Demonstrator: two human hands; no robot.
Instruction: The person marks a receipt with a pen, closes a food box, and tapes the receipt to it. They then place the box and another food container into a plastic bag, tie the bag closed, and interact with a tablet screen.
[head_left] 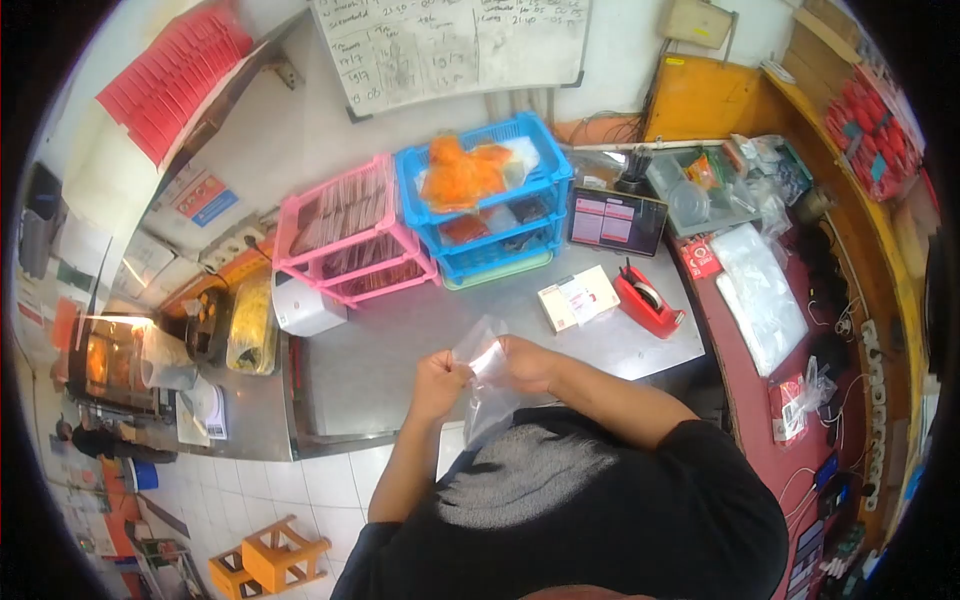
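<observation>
Bag (490, 398) of clear plastic, gripped from both sides, lengthwise to the body.

From where I'm standing, it runs from over the steel counter (370, 375) back towards the black shirt (620, 490), its long axis crossing the line between the fists. Left hand (438, 384) has fingers closed on one side; right hand (527, 364), closed too, grips the opposite side, slightly farther out from the chest. Neither is nearer: both touch the plastic. Whether its mouth is parted, I can't tell.

Two hands (525, 366), two tiered racks (545, 190), one whiteboard (455, 52).
</observation>
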